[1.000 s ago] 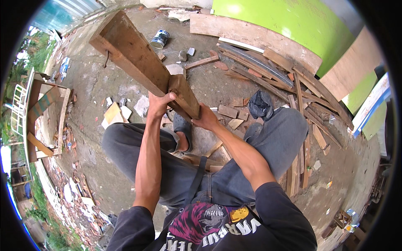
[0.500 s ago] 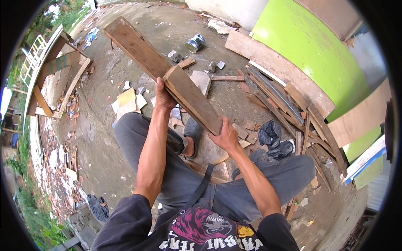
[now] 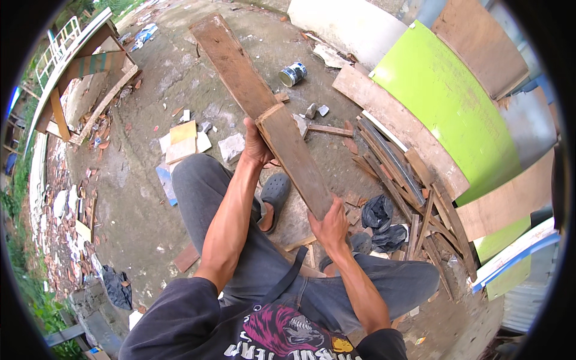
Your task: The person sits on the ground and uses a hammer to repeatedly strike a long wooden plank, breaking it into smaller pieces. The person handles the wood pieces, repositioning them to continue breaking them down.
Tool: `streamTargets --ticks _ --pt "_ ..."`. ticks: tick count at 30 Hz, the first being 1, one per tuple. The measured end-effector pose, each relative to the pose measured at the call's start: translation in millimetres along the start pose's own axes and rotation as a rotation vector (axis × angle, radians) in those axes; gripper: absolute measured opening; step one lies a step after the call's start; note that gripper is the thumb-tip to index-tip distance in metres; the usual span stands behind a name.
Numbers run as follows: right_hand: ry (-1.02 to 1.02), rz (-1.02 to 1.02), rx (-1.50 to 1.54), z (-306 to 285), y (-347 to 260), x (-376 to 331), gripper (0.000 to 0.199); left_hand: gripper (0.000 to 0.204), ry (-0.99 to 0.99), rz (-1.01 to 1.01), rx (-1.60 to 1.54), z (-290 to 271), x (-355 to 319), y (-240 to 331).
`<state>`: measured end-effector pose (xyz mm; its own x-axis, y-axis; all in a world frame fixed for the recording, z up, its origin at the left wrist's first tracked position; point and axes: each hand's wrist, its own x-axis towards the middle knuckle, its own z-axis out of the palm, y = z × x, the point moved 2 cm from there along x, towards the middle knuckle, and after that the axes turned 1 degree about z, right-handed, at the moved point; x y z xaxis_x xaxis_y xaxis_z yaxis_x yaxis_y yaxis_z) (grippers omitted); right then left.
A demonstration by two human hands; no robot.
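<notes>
Ground of stained, littered grey concrete (image 3: 135, 168) lies beside a flat lime-green panel (image 3: 444, 108); the left hand (image 3: 257, 145) and right hand (image 3: 330, 224) grip a stepped brown timber (image 3: 276, 123).

Tin can (image 3: 293, 75) on ground (image 3: 144, 192); black bag (image 3: 377, 214) beside slat pile (image 3: 389, 185); lime-green panel (image 3: 444, 102) beyond

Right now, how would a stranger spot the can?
Find the green panel at upper right. Left of it, on the ground just right of the held wood, lies the can. Its round blue-and-white body sets it apart from the grey stones and wood scraps.
</notes>
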<state>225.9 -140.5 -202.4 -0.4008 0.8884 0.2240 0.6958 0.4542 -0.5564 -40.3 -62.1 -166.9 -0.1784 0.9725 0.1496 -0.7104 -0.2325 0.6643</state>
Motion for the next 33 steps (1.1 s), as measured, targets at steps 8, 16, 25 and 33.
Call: streamTargets --ticks 8,16,25,33 --pt "0.038 0.045 -0.060 -7.4 -2.7 1.5 0.072 0.100 0.123 0.125 0.348 15.3 1.3 2.9" --pt "-0.018 0.109 -0.172 -4.9 1.9 1.2 0.076 0.097 0.465 0.101 0.654 34.3 -13.1 -9.0" --pt "-0.092 0.011 -0.045 17.0 11.5 -2.5 0.084 0.079 0.520 0.190 0.540 18.9 -11.5 -4.6" --pt "-0.390 0.030 0.379 -5.9 44.0 19.6 0.104 0.066 0.462 0.219 0.323 -5.1 -14.1 34.0"
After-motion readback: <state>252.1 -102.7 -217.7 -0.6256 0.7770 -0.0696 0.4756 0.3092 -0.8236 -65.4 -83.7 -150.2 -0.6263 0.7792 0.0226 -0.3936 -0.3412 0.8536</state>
